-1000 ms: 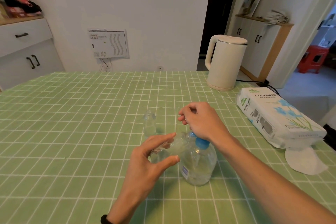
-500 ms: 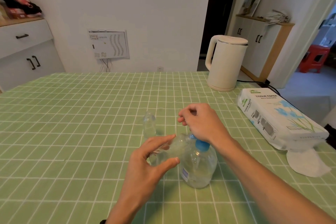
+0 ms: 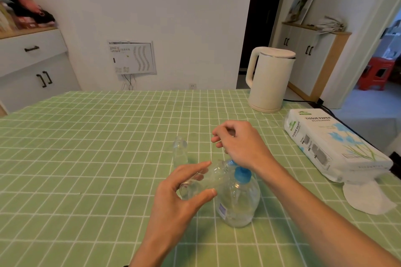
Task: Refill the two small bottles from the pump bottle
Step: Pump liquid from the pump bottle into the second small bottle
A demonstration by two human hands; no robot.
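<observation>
Nothing moved: my left hand [image 3: 176, 198] pinches small bottle [image 3: 200, 181] at pump bottle [image 3: 240, 201] spout, right hand [image 3: 243, 145] curled (grip unclear); pump slowly.

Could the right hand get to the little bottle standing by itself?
Probably yes: the standing bottle is close beside the right hand, with only bare tablecloth between them.

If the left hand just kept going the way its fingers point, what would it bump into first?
Most likely the pump bottle: the left hand, holding a tilted small bottle, points right toward its blue top, which sits under the right hand. Depth is hard to judge from one view.
</observation>
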